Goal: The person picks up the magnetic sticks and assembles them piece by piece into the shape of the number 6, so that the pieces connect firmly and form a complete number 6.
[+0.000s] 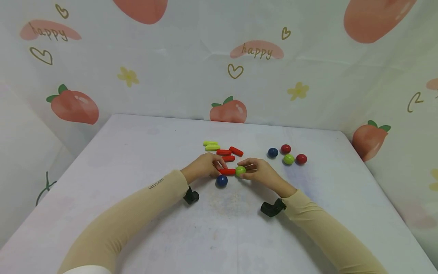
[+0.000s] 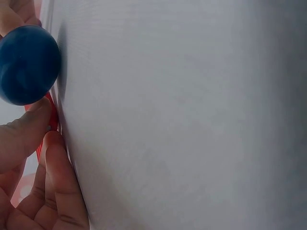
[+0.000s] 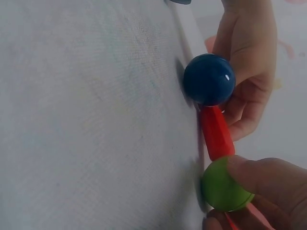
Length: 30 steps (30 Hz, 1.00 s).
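In the head view, a red stick point(image 1: 227, 171) lies sideways between my two hands, its right end against a green ball point(image 1: 240, 171). My left hand point(image 1: 206, 166) pinches the stick near its left end between thumb and fingertips. My right hand point(image 1: 261, 172) holds the green ball; the right wrist view shows the thumb on the ball point(image 3: 226, 184) and fingers beneath it. A glossy blue ball point(image 1: 222, 180) sits on the table just in front of the left fingertips. It hides part of the left hand in the right wrist view.
Behind the hands lie three loose red sticks point(image 1: 224, 152) and two yellow-green sticks point(image 1: 212, 148). To the right stands a group of balls: one blue point(image 1: 272, 152), one green point(image 1: 288, 159) and two red point(image 1: 301, 159). A white cloth covers the table point(image 1: 212, 236).
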### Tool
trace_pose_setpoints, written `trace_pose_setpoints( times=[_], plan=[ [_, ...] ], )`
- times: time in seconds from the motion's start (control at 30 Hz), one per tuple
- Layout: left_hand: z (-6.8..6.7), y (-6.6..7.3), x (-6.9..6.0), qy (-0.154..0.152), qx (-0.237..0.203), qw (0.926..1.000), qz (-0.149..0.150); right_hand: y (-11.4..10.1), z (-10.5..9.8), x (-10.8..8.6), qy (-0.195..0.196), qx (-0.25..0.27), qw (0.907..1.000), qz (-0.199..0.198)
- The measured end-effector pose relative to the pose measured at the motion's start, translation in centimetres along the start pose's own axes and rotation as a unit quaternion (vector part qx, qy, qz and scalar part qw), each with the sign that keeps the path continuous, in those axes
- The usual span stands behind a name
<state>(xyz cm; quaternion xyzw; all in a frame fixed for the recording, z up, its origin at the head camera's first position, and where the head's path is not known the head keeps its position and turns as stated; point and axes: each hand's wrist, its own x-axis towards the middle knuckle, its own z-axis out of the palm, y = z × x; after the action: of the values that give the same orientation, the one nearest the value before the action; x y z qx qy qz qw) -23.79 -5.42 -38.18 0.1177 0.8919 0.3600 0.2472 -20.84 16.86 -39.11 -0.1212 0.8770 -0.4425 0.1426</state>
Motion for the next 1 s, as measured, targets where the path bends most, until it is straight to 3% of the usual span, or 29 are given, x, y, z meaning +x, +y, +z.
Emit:
trace_pose_setpoints(
  times=[0.37,0.57,0.8,1.0],
  plan=[
    [-0.1,-0.2,0.0,-0.008,-0.007,0.9999,-0.003,0.2,0.0,0.2,-0.007,0.001,1.0,0.006],
    [-1.0,0.1,-0.8,-0.028,-0.009,0.9996,-0.003,0.2,0.0,0.1,-0.012,0.002,0.9998,0.016],
    [-2.2,1.6,-2.6,0.008,0.041,0.9983,0.04,0.2,-0.1,0.1,-0.014,-0.002,0.9997,0.022],
    [-1.5,2.5,-3.6,-0.001,0.091,0.9944,0.054,0.3,-0.2,0.2,-0.013,0.0,0.9997,0.022]
  ],
)
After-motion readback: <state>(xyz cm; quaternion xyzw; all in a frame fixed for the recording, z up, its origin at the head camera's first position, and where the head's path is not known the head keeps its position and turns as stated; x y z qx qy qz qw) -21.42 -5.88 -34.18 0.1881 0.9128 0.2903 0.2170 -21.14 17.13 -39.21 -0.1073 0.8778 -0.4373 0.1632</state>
